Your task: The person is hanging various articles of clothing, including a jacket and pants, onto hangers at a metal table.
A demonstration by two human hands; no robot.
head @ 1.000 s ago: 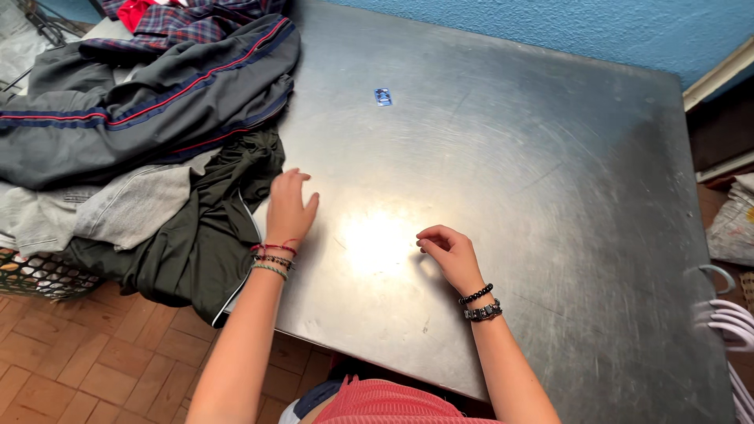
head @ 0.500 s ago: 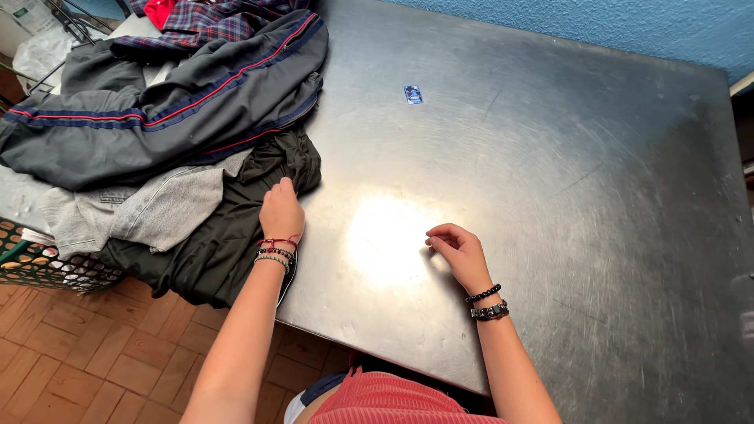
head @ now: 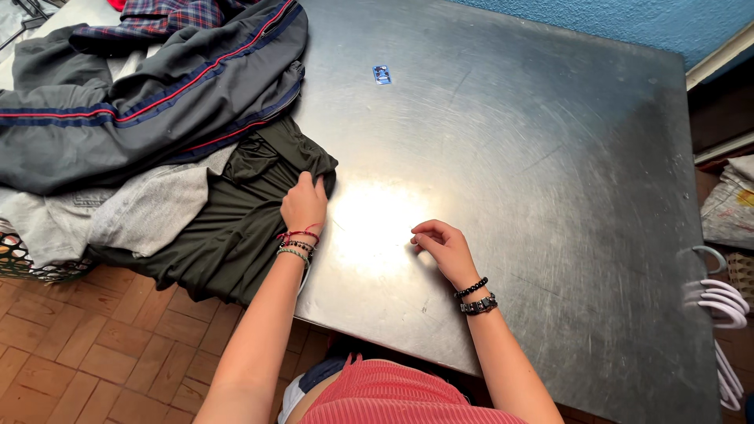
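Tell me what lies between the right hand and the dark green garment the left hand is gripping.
Nothing visible. The left hand grips the edge of the dark green garment. Between it and the right hand there is only bare metal table. The small blue tag lies far off, toward the back.

the head camera is looking steeply down from close above the metal table's (head: 510, 157) near edge.

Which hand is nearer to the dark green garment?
Left. The left hand grips the dark green garment at its edge; the right hand rests apart on the metal table.
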